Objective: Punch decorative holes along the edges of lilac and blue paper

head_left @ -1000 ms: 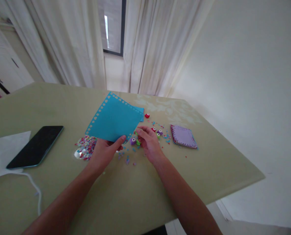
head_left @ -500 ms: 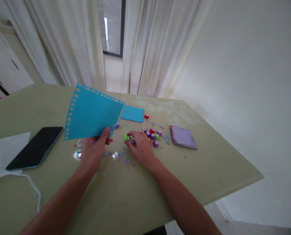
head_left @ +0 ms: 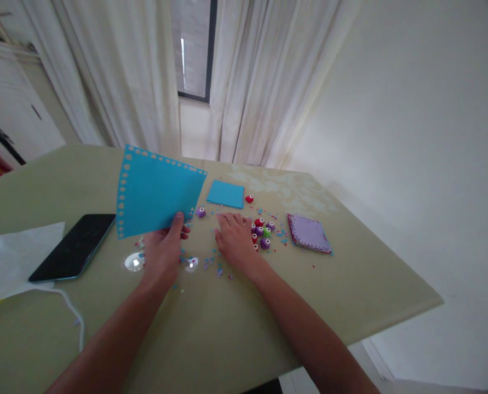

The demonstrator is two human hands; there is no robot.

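Note:
My left hand (head_left: 165, 246) pinches the lower right corner of a blue paper sheet (head_left: 157, 191), holding it raised above the table; small shapes are punched along its left, top and right edges. My right hand (head_left: 236, 241) lies palm down at the left side of a cluster of small round punches (head_left: 260, 230) in purple, red and green, its fingers loosely spread and covering some of them. Nothing shows gripped in it. One purple punch (head_left: 201, 212) sits apart between the hands. A red punch (head_left: 249, 198) stands beside a blue paper stack (head_left: 226, 194).
At the right lies a stack of purple sheets (head_left: 309, 233) with punched edges. Colored paper bits and two shiny clear discs (head_left: 134, 262) (head_left: 191, 265) are on the table (head_left: 227, 334). A black tablet (head_left: 74, 246), white paper (head_left: 17, 257) and a white cable (head_left: 69, 302) are at left.
The green and purple punches at my right fingertips no longer show there. My right hand's fingers have opened and reach slightly farther forward. The view has shifted a little; the blue sheet remains in my left hand.

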